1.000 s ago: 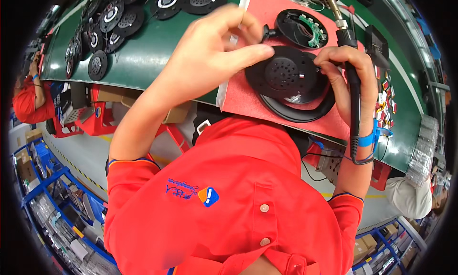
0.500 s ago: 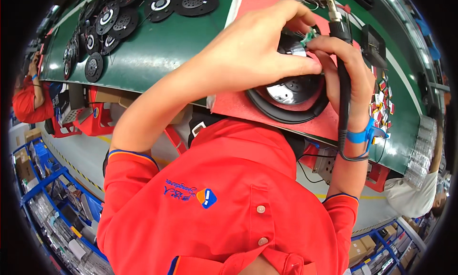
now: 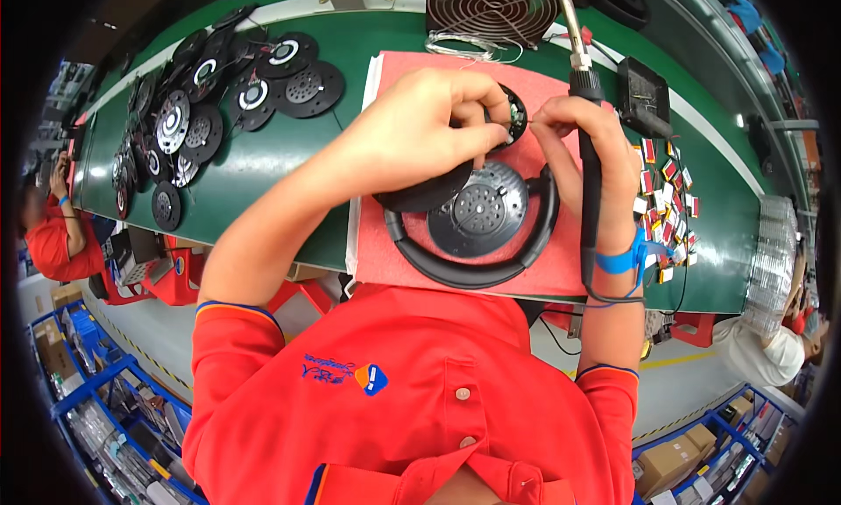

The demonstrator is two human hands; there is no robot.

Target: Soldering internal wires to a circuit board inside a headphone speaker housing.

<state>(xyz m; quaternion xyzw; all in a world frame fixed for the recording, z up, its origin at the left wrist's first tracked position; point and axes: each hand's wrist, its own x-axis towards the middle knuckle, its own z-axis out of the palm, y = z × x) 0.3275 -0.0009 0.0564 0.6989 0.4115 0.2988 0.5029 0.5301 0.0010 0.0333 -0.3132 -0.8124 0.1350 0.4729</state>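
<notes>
My left hand (image 3: 442,124) is closed on a round black headphone ear cup (image 3: 523,111) with a bit of green circuit board at its inner side. Lower down, the headset's black padded headband (image 3: 469,277) curves around a dark disc with holes, a speaker plate (image 3: 480,211). My right hand (image 3: 596,141) carries a soldering iron (image 3: 589,198), tip pointing away from me. Its thumb and forefinger pinch a thin reddish wire (image 3: 533,122) beside the ear cup. All of this is over a pink foam mat (image 3: 377,251).
Many black speaker plates (image 3: 206,124) lie piled at the left. A fan with a wire grille (image 3: 491,10) stands at the back. To the right are a black tray (image 3: 644,98), scattered small red-and-white battery-like packs (image 3: 670,190) and stacked clear plastic trays (image 3: 769,264). Other people sit at both sides.
Both hands have come apart slightly, with the ear cup turned in my left hand. The view has shifted, showing more of the mat, headband and fan.
</notes>
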